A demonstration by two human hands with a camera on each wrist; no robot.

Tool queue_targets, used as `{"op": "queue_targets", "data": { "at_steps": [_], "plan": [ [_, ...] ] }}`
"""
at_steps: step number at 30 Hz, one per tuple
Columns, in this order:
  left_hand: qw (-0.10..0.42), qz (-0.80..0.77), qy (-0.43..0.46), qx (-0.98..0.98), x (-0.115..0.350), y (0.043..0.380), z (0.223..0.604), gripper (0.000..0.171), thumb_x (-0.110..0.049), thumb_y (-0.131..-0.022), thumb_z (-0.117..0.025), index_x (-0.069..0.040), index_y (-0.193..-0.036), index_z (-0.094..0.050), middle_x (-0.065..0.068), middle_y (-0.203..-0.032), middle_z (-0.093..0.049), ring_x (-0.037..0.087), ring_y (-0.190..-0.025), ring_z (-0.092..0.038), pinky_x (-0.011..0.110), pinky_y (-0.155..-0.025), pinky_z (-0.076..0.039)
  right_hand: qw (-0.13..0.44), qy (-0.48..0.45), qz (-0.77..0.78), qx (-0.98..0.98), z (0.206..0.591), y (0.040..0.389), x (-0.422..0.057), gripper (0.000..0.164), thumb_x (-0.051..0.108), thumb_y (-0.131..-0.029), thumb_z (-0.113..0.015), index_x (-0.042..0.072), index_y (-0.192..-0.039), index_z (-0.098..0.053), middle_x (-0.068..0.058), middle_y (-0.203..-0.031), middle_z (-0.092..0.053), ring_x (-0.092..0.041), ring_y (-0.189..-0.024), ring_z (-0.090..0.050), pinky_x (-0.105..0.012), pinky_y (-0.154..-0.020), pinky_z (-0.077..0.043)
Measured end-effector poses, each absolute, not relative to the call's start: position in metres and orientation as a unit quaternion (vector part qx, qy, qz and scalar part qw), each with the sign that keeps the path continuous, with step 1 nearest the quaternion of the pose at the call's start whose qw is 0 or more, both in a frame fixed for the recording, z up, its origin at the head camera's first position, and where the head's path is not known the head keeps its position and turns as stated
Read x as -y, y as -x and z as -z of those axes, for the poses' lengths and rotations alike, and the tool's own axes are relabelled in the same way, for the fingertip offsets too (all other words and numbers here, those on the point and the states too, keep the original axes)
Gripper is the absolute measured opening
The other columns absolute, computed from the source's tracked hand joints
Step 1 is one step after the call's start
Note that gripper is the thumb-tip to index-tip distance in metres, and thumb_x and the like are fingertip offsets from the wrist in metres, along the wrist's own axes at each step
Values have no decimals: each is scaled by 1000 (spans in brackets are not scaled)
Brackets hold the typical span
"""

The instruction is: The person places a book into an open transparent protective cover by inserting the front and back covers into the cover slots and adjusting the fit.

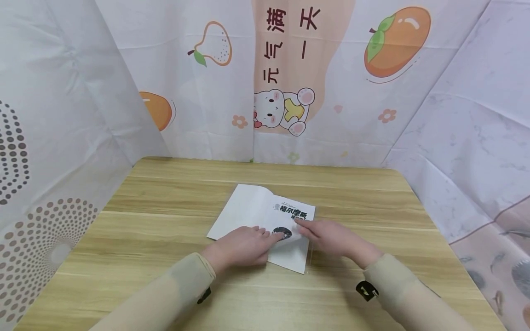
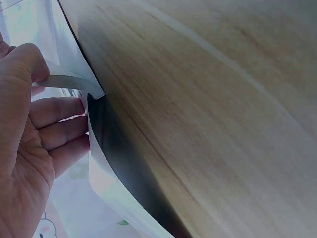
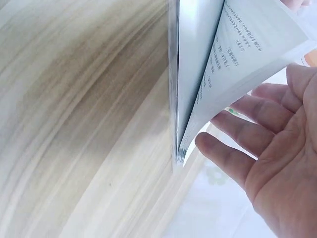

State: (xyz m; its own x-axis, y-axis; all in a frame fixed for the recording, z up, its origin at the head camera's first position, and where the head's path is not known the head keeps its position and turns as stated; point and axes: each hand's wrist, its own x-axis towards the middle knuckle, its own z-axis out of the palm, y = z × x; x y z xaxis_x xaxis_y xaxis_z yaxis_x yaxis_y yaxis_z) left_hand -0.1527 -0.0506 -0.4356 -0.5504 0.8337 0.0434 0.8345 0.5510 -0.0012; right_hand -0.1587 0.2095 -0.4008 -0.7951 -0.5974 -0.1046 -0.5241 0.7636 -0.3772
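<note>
Head view: one book [image 1: 248, 204], open on one table [image 1: 360, 197], mid-surface; one plain white page left, one printed page [image 1: 291, 257] right. Two hands: left hand [image 1: 245, 248] across the inner fold, forefinger laid straight on the printed page; right hand [image 1: 333, 236] at the outer edge. Two sleeves, two black wrist fittings. Behind: one curtain [image 1: 327, 128] printed with three fruits and one cartoon animal.

Left wrist view: left hand, fingers extended against the book at its near edge, clasping nothing visible.

Right wrist view: right hand, thumb and fingers apparently pinching a sheaf of leaves [image 3: 242, 54], uncounted, raised at the corner. Advisable: left hand steadying the fold; right separating leaves cleanly, lifting by the corner, without creasing.
</note>
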Motion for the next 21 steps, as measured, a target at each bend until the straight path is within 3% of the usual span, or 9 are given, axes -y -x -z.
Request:
{"op": "queue_targets", "data": {
  "at_steps": [4,7,12,16,19,21],
  "plan": [
    [-11,37,447,894,52,154,433,56,-20,-89,-52,-17,-143,-38,-5,-80,-59,15,-72,-58,33,-63,-53,77,303,162,-936,399,161,-211,44,32,-104,-45,9,-140,-49,-18,-125,-62,-30,-110,-60,-51,-93,-49],
    [-26,55,427,902,53,155,433,56,-19,-90,-50,-17,-145,-38,-7,-76,-56,14,-67,-55,32,-62,-52,49,320,158,-933,401,162,-213,40,29,-102,-50,8,-136,-53,-14,-114,-68,-23,-93,-65,-48,-83,-54],
    [-42,80,417,905,55,159,435,53,-17,-88,-50,-13,-140,-41,-8,-76,-54,11,-56,-47,28,-55,-46,18,329,157,-931,403,163,-215,37,23,-98,-57,8,-132,-53,-5,-94,-70,-13,-73,-62,-39,-68,-56],
    [-61,113,404,906,57,160,435,53,-16,-85,-51,-10,-137,-42,-7,-73,-56,11,-53,-46,26,-51,-42,0,285,158,-945,402,161,-214,43,25,-97,-59,5,-134,-53,-9,-88,-70,-13,-69,-61,-41,-65,-55],
    [-76,133,390,908,60,161,435,50,-16,-84,-51,-10,-133,-42,-5,-69,-55,11,-53,-45,25,-51,-41,-24,257,156,-953,400,159,-214,29,22,-96,-60,6,-120,-64,-8,-86,-71,-16,-70,-63,-44,-68,-55],
    [-85,144,381,910,62,162,435,47,-17,-84,-51,-10,-130,-42,-5,-68,-55,11,-54,-45,25,-51,-40,-32,249,147,-957,399,159,-213,15,21,-95,-60,10,-98,-70,-3,-73,-68,-15,-63,-59,-41,-63,-54]
  ]
}}
